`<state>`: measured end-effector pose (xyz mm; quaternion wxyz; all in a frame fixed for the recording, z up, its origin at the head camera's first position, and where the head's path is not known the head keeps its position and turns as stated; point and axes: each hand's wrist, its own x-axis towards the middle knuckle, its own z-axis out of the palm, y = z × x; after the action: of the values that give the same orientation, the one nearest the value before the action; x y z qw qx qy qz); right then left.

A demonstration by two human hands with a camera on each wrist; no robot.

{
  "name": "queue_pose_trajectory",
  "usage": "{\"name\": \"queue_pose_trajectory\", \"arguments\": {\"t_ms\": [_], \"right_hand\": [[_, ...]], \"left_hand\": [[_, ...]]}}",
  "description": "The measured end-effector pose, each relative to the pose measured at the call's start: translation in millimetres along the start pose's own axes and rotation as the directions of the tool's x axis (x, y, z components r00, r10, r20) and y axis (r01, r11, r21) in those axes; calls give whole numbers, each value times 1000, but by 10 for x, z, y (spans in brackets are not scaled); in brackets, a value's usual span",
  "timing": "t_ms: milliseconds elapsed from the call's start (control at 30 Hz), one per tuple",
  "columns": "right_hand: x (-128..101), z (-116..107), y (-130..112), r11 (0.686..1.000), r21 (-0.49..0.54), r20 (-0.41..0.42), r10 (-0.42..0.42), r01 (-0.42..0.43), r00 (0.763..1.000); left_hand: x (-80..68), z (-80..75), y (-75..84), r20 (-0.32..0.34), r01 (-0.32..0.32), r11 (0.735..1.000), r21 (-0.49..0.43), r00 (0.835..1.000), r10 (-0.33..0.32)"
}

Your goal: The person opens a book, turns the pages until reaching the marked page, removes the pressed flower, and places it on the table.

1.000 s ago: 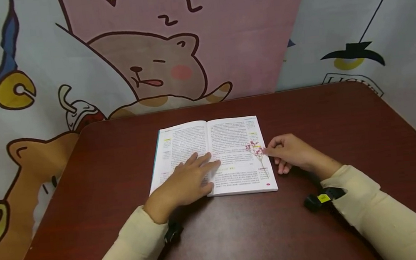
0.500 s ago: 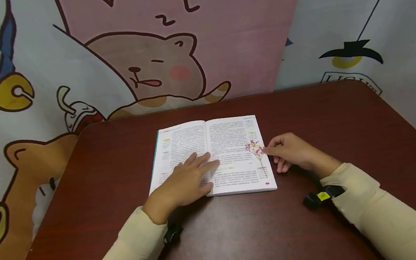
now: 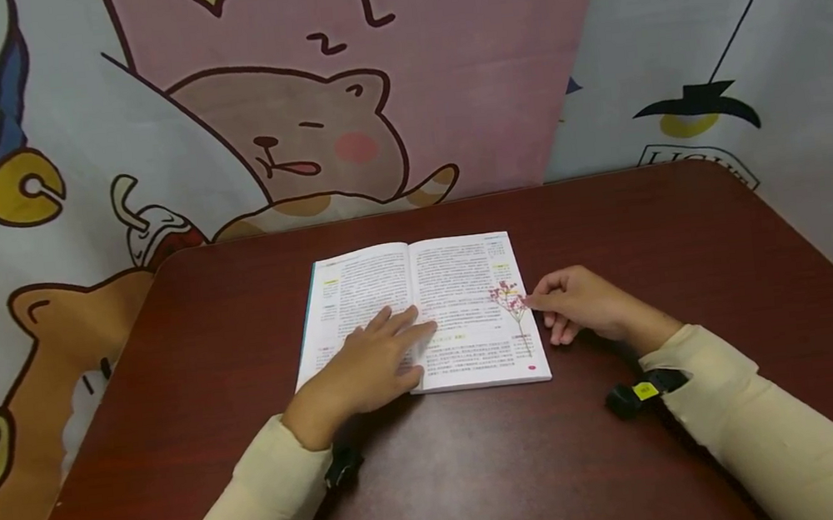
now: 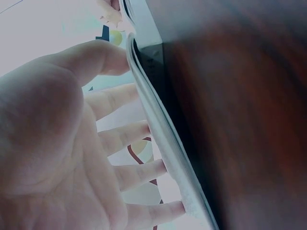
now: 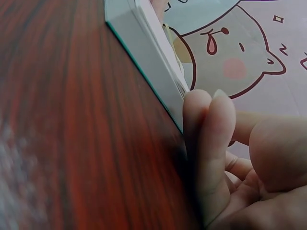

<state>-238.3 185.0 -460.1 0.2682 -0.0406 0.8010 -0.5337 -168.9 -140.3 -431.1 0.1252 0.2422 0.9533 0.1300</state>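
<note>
The open book lies mid-table, bare wood around. The left hand presses it flat-fingered. The right hand, fingertips pinched, touches the dried flower sprig.

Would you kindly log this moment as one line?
left hand: flat on open book | right hand: pinching dried flower sprig on right page

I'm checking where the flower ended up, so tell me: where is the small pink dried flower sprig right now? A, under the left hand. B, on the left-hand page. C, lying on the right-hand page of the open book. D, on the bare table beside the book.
C: the flower sprig lies on the right-hand page of the open book, with the right hand at its edge.
</note>
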Motion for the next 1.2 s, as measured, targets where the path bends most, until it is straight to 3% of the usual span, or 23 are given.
{"name": "queue_pose_trajectory", "arguments": {"t_ms": [667,1000,1200], "right_hand": [[-69,-87,-60,998,52,-22,-31,32,999],[-107,-185,-89,997,54,-69,-52,56,996],[-115,-257,-54,997,40,-138,-67,73,988]], "left_hand": [[-11,-1,-15,-8,-10,1000,-1,1000,10],[-2,-3,-9,-7,-8,1000,-3,1000,8],[-1,-2,0,-4,-3,1000,-6,1000,3]]}}
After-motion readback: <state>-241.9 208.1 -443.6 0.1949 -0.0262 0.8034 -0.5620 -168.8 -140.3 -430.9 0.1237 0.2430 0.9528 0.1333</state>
